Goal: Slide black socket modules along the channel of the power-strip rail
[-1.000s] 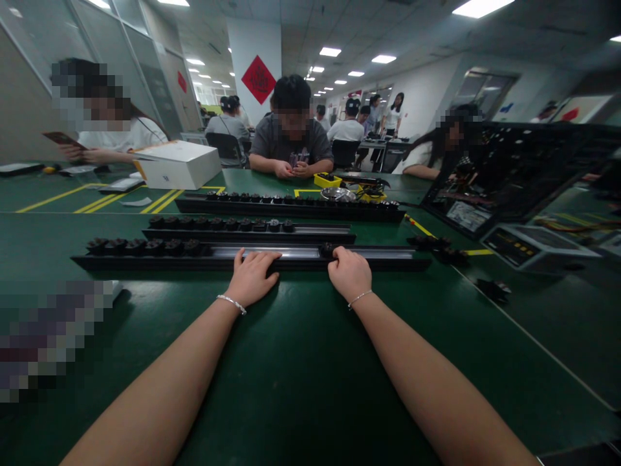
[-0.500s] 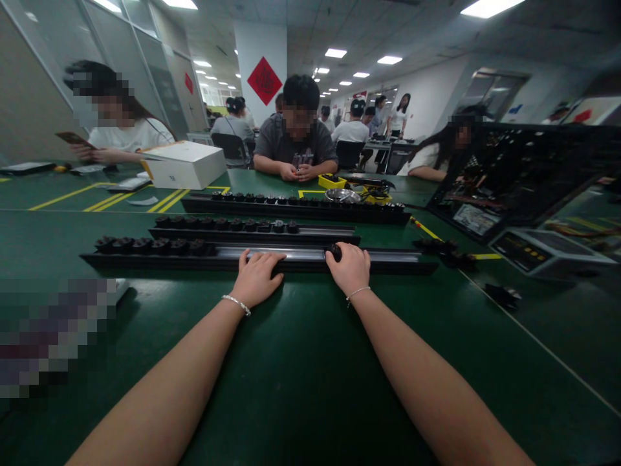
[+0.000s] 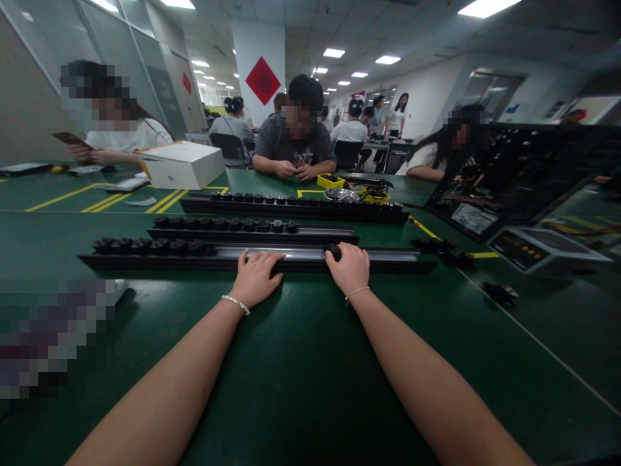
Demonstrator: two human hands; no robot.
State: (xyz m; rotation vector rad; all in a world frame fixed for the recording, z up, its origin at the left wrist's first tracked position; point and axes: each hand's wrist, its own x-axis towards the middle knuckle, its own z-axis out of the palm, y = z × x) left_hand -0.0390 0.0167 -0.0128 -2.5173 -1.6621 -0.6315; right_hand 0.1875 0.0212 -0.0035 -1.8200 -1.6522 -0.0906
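Note:
A long black rail (image 3: 116,262) with a shiny silver channel lies across the green table in front of me. Several chunky black modules (image 3: 160,246), like track sockets, sit on its left part. My left hand (image 3: 257,275) rests on the rail's near edge near the middle, fingers spread and holding nothing. Farther right, my right hand (image 3: 353,265) has its thumb and fingers closed round one black module (image 3: 334,250) on the channel. The underside of that module is hidden by the rail and my fingers.
Behind lie a second rail (image 3: 330,235) and a third (image 3: 291,210), both bearing modules. Loose black modules (image 3: 501,293) and a grey metal box (image 3: 543,249) are at right, beside an open computer case (image 3: 485,168). A white carton (image 3: 194,165) stands back left. People sit opposite.
Both my hands keep their places on the rail. The view has shifted very slightly. Across the table, the person's hands have moved a little.

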